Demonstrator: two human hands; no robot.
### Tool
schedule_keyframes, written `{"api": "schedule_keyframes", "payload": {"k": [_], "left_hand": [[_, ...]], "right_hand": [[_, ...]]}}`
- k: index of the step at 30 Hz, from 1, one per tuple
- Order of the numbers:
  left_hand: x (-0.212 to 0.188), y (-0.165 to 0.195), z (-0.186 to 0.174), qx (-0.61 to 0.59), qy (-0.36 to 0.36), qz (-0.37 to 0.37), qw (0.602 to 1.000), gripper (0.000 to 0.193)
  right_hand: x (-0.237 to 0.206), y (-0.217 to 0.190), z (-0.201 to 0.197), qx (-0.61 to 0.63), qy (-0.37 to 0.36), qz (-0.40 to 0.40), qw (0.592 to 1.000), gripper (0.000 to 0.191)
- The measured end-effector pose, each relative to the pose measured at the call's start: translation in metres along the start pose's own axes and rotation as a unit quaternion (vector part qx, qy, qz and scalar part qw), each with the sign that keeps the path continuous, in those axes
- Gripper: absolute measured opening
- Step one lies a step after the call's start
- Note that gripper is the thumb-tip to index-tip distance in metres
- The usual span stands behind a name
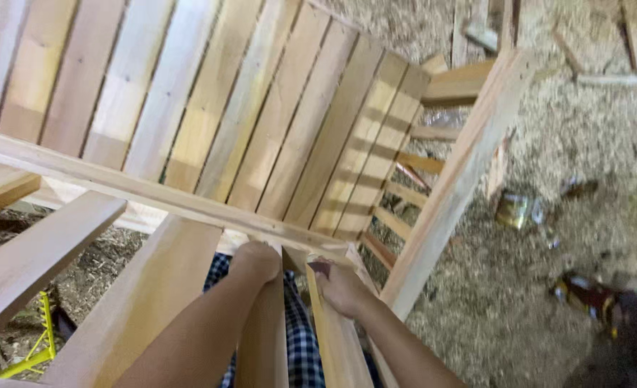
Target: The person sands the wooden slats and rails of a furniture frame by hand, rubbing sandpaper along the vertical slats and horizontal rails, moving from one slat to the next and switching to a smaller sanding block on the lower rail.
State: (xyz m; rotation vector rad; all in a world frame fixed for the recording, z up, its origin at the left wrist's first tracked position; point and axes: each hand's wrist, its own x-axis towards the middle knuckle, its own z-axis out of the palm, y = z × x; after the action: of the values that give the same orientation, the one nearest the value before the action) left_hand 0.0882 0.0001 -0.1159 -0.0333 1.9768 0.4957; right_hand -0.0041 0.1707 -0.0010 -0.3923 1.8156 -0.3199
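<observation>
Head view: slatted wooden frame [275,122] fills upper left and centre of the frame. Left hand [255,260], low centre, presses against a slat [261,338]; its fingers are hidden, so grip cannot be told. Right hand [338,286], just beside it, is closed around a narrow slat [336,345]. Sawdust floor [548,215] at right. Yellow tool [35,345] at lower left. Handling note: seat each slat square to the cross rail [153,194], gaps even.
</observation>
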Motion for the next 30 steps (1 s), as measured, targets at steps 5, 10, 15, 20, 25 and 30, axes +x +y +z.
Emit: {"api": "schedule_keyframes", "payload": {"k": [5, 10, 15, 20, 25, 30], "left_hand": [[-0.004, 0.001, -0.007, -0.001, -0.004, 0.0, 1.0, 0.026], [-0.003, 0.002, -0.01, 0.001, -0.007, -0.003, 1.0, 0.026], [-0.006, 0.003, -0.008, -0.002, -0.001, -0.001, 1.0, 0.026], [-0.011, 0.002, -0.01, -0.002, 0.0, 0.001, 1.0, 0.026], [-0.003, 0.0, -0.008, 0.005, -0.001, -0.003, 1.0, 0.026], [0.003, 0.0, -0.001, 0.005, -0.002, -0.001, 1.0, 0.026]], "right_hand": [[-0.085, 0.04, 0.04, 0.058, -0.047, 0.055, 0.996, 0.049], [-0.135, 0.087, 0.09, 0.064, -0.076, 0.092, 0.991, 0.049], [-0.012, 0.016, 0.011, 0.003, -0.025, 0.049, 0.998, 0.05], [-0.006, 0.008, 0.009, 0.008, -0.029, 0.062, 0.998, 0.05], [-0.126, 0.085, 0.085, 0.064, -0.074, 0.102, 0.99, 0.05], [-0.07, 0.053, 0.043, 0.061, -0.05, 0.081, 0.994, 0.05]]}}
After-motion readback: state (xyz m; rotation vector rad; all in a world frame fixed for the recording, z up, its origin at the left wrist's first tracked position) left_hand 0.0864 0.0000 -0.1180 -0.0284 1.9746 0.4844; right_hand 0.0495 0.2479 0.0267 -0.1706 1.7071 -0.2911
